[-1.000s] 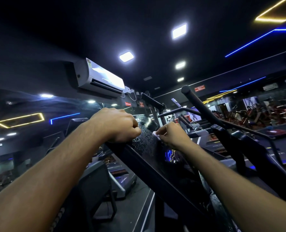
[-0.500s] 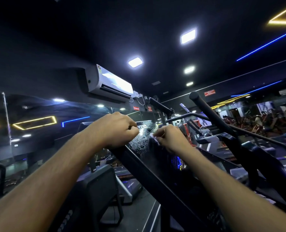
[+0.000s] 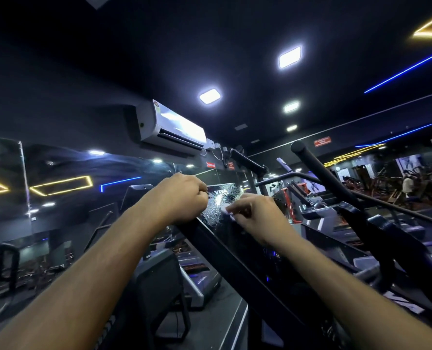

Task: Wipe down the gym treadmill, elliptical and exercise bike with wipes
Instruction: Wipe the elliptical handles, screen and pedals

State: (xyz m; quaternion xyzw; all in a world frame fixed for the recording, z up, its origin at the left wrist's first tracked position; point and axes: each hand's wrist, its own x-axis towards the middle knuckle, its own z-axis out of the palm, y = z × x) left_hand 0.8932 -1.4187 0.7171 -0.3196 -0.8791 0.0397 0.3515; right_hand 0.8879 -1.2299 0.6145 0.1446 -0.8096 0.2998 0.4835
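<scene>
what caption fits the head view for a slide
Right hand pinches a white wipe on the wet black console; left hand grips its left edge.

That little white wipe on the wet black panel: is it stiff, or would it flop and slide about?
Probably floppy: the small white wipe looks crumpled where the right hand pinches it. It likely glides easily, since droplets cover the glossy black console panel. Probably very light, as fingertips alone hold it.

Most of the white wipe (image 3: 227,211) was hidden under the curled fingers of the right hand (image 3: 256,218), only a crumpled edge showing. The left hand (image 3: 182,200) covered the console (image 3: 222,200) edge it gripped, and both forearms were cut off by the bottom edge. Small red signs (image 3: 322,141) were too small to read.
</scene>
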